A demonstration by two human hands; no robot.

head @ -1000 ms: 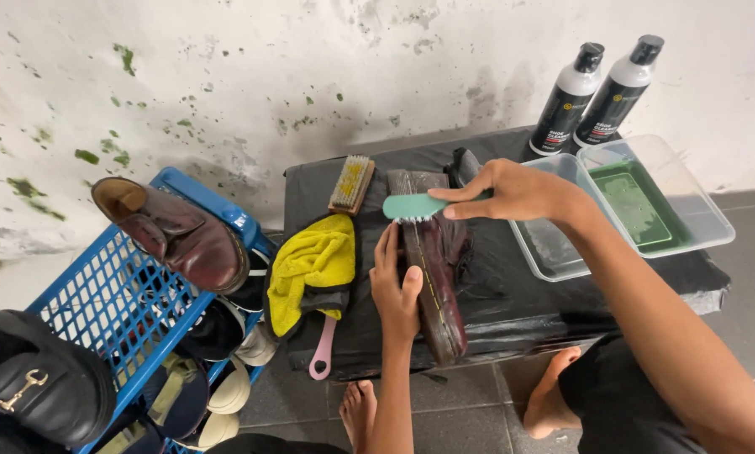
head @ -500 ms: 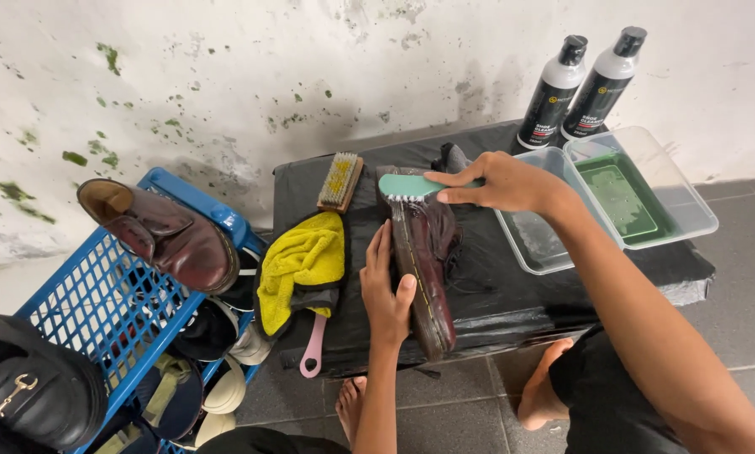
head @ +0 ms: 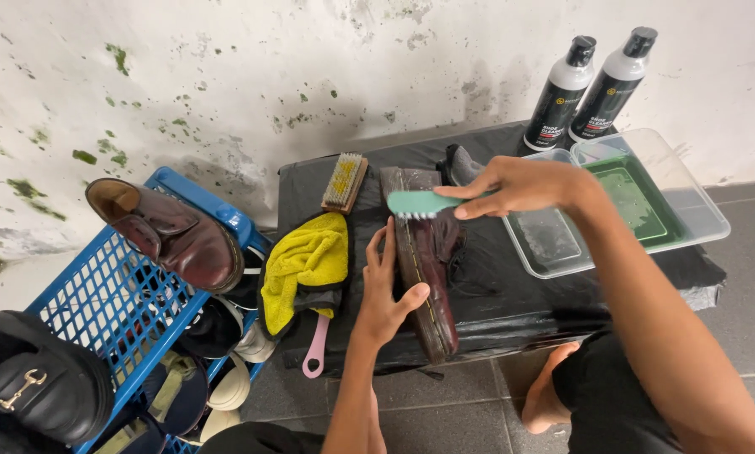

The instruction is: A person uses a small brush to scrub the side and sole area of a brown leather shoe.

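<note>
A dark red leather shoe (head: 428, 261) lies on its side on a low table covered in black plastic (head: 512, 311), sole edge facing me. My left hand (head: 386, 290) presses flat against the sole and steadies the shoe. My right hand (head: 520, 187) grips a teal brush (head: 418, 203) by its handle, with the bristles down on the far end of the shoe's sole.
A wooden brush (head: 344, 181), a yellow cloth (head: 306, 265) and a pink handle (head: 315, 346) lie left of the shoe. Clear trays (head: 554, 244), one with green liquid (head: 642, 197), and two bottles (head: 591, 88) stand right. A blue crate (head: 83, 311) holds a brown shoe (head: 171, 235) at left.
The view has drifted slightly. My right hand has kept the teal brush at the far end of the shoe with small strokes; my left hand stays on the sole.
</note>
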